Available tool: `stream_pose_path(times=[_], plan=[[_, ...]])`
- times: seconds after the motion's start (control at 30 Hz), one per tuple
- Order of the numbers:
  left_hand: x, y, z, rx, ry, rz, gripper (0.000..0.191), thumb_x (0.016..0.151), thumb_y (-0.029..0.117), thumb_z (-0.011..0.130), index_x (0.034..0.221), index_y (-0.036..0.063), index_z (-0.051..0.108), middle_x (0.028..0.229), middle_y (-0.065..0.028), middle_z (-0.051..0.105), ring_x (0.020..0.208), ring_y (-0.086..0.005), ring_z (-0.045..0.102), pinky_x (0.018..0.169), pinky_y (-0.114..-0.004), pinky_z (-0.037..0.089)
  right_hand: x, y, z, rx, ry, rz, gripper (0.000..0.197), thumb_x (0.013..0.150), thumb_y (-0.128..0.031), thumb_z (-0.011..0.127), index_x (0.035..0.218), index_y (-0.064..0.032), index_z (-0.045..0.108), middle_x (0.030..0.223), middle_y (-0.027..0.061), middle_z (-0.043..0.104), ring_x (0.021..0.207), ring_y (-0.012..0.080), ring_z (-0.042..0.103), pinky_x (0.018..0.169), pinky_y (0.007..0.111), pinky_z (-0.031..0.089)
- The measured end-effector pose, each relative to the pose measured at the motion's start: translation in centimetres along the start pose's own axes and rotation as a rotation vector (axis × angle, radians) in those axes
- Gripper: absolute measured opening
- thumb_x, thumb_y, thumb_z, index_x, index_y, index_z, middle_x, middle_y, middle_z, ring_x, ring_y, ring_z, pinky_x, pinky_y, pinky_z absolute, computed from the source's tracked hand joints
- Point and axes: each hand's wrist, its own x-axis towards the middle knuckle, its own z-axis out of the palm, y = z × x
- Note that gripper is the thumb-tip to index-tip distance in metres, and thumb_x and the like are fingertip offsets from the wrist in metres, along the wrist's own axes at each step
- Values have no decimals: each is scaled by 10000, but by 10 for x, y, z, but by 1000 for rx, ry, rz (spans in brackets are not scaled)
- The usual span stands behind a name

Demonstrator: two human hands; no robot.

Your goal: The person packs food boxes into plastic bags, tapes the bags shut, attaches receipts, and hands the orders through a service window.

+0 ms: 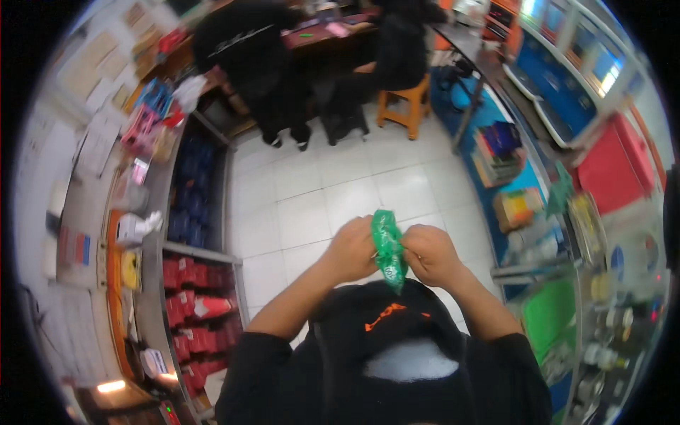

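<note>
A crumpled green plastic packet (388,241) with white print is held upright between my two hands, in front of my black top. My left hand (353,252) has its fingers closed on the packet's left side. From the right, my right hand (429,255) pinches the packet's edge between thumb and curled fingers. What the packet contains cannot be seen.
Shelves with red packages (196,305) and dark blue ones (194,186) stand at the left. On the right, a blue shelf holds a stack of books (496,154). Ahead, two people in black are by a table, near an orange stool (406,101). White tiles (303,212) cover the floor.
</note>
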Motion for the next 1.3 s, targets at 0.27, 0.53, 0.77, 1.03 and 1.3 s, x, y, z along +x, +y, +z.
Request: stream_pose_path(times=[0.27, 0.53, 0.77, 1.03, 1.3], plan=[[-81, -64, -167, 706, 191, -113, 161, 705, 152, 612, 707, 17, 524, 765, -124, 555, 746, -310, 571, 610, -381, 465, 171, -17, 116, 65, -179, -411, 131, 675, -146, 595, 711, -71, 493, 689, 92, 501, 609, 295, 514, 557, 406, 423], [-97, -159, -240, -255, 1123, -505, 358, 941, 250, 414, 671, 23, 476, 935, -210, 556, 900, -303, 593, 718, -377, 506, 313, 5, 237, 1552, 123, 341, 301, 942, -179, 462, 1171, 3, 531, 1000, 90, 626, 868, 199, 626, 743, 335, 524], [-126, -256, -302, -487, 949, -613, 402, 908, 395, 523, 723, 57, 409, 761, -210, 589, 750, -282, 593, 710, -392, 476, 456, 33, 290, 1586, -244, 792, 318, 882, -45, 553, 1195, -25, 503, 1064, 108, 621, 919, 192, 648, 768, 313, 561], [-71, -364, -422, 559, 173, -825, 334, 672, 115, 747, 967, 68, 598, 933, -80, 576, 885, -258, 537, 770, -373, 396, 601, 58, 380, 1552, -808, 828, 280, 918, -150, 553, 1160, -9, 561, 1053, 113, 645, 894, 185, 654, 799, 317, 546], [-171, -514, -486, 204, 620, -928, 121, 787, 15, 647, 852, 53, 552, 855, -77, 584, 787, -215, 550, 763, -332, 420, 704, 124, 530, 1591, -1500, 616, 638, 930, -438, 546, 1380, -32, 348, 1271, 129, 510, 1151, 232, 521, 985, 381, 434]])
